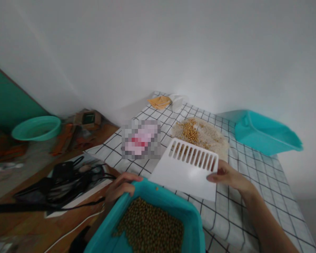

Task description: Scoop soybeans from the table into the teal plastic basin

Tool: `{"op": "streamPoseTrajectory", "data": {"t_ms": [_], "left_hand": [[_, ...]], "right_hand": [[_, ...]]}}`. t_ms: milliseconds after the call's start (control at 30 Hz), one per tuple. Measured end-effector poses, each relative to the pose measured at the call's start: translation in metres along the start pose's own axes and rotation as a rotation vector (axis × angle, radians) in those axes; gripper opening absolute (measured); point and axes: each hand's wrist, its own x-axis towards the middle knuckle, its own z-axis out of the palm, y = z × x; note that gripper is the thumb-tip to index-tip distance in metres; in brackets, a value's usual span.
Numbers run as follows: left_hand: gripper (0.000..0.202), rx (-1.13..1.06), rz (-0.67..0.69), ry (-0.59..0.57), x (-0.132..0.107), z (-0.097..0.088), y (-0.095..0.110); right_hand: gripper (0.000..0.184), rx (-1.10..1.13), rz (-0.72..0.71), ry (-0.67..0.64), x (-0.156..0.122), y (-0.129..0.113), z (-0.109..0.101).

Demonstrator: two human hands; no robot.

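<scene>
My left hand (123, 186) is closed over the far left corner of a teal plastic bin (171, 196), which stands at the front of the view. Inside the bin lies a heap of small round brownish beans (155, 225). My right hand (228, 175) pinches the right edge of a flat white plastic plate (184, 175) with a row of slots at its far end. The slotted end is in front of a spread pile of pale grains (213, 135) mixed with yellow beans (190, 131). A single bean rests on the bin's far rim.
A checked cloth (242, 182) covers the table. Another teal bin (265, 133) stands at the right, a folded yellow cloth (159, 102) at the back. A blurred-out pink item (142, 138) lies left of the grains. Lower left are black bags (65, 179) and a green basin (37, 128).
</scene>
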Motion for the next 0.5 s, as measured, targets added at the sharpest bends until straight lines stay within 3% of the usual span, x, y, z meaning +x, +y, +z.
{"op": "streamPoseTrajectory", "data": {"t_ms": [133, 267, 367, 500], "left_hand": [[0.029, -0.129, 0.092, 0.104, 0.003, 0.018, -0.030], [0.021, -0.214, 0.179, 0.146, 0.000, 0.022, -0.038], [0.021, -0.204, 0.163, 0.130, -0.002, 0.024, -0.039], [0.024, -0.260, 0.092, 0.135, -0.005, 0.029, -0.042]], "right_hand": [[0.030, 0.049, 0.017, 0.267, -0.008, 0.008, -0.020], [0.034, 0.038, 0.012, 0.479, -0.011, 0.011, -0.034], [0.037, 0.008, 0.017, 0.510, -0.012, 0.007, -0.039], [0.039, -0.010, 0.049, 0.436, -0.012, -0.001, -0.038]]}}
